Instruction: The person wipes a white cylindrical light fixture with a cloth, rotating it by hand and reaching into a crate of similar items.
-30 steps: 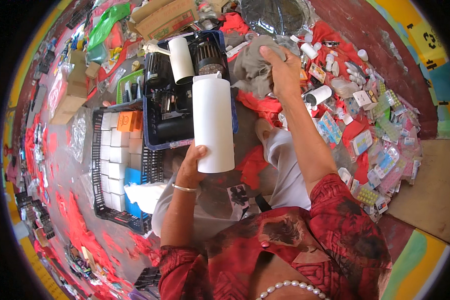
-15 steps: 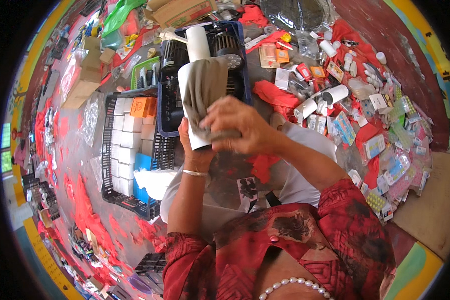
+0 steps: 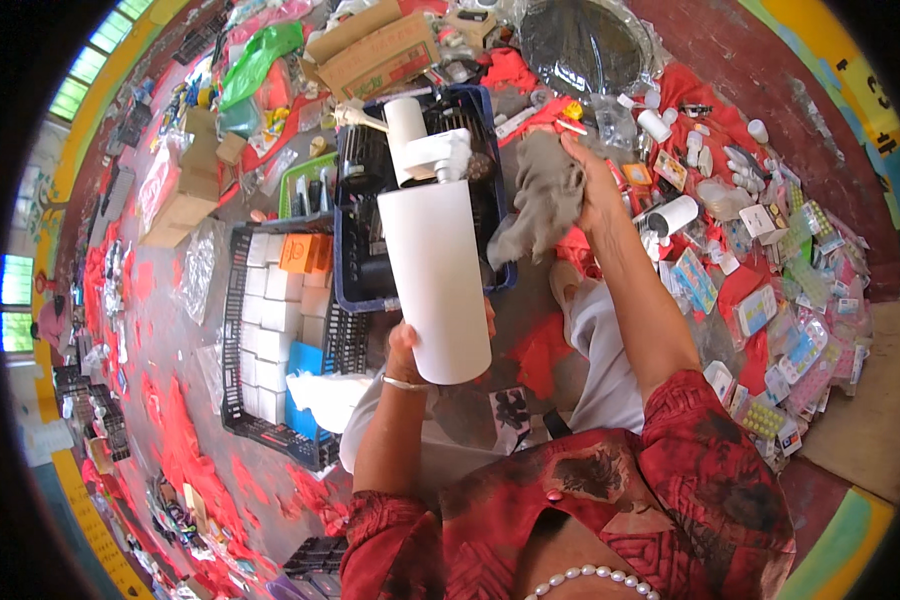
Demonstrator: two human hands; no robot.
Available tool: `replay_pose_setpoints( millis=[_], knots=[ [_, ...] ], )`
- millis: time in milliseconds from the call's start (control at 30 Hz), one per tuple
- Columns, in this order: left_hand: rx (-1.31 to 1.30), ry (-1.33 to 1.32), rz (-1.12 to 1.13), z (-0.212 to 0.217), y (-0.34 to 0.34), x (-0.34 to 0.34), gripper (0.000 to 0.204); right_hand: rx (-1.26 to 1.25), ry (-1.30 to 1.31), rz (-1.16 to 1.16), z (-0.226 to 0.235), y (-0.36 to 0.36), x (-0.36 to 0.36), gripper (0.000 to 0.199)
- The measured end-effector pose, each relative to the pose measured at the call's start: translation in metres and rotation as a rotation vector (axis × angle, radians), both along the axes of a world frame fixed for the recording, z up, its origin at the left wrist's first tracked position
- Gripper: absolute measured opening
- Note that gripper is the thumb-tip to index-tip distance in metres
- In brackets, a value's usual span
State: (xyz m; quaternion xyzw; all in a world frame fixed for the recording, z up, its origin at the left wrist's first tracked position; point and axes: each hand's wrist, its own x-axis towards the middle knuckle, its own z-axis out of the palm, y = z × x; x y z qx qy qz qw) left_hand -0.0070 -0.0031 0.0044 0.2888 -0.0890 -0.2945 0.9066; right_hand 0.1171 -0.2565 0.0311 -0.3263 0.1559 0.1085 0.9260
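Note:
My left hand (image 3: 406, 352) is closed round the lower part of a large, smooth white cylinder (image 3: 438, 285). Its far end carries a narrower white fitting (image 3: 440, 153); I cannot tell its exact kind. Part of my left hand is hidden behind the cylinder. Off to the right, my right hand (image 3: 592, 185) grips a crumpled grey-brown cloth (image 3: 542, 195), which hangs down apart from the cylinder. Beyond the cylinder stands a blue crate (image 3: 353, 302) holding dark slatted cylindrical parts and another white tube (image 3: 403, 125).
A black crate (image 3: 232, 385) of small white boxes sits at the left, with orange boxes (image 3: 306, 253) on top. Cardboard boxes (image 3: 380, 60) lie at the back. Blister packs (image 3: 755, 405), bottles and red cloth (image 3: 540, 365) litter the floor at the right.
The cloth has come off the white cylinder and moved right with my right hand. The cylinder now stands uncovered in my left hand, its white fitting showing.

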Motion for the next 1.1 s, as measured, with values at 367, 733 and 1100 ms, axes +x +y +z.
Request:
replay_pose_setpoints(
  millis=[367,733,1100],
  knots=[
    [0.755,-0.378,0.182,0.021,-0.002,0.015,0.102,-0.532,-0.518,0.633,0.044,0.030,-0.058,0.059],
    [0.792,-0.446,0.394,0.026,-0.011,0.017,0.082,-0.718,-0.624,0.528,0.035,0.043,-0.071,0.064],
    [1.161,-0.494,0.556,0.034,-0.017,0.012,0.074,-0.837,-0.890,0.253,0.110,0.075,-0.085,0.050]
  ],
)
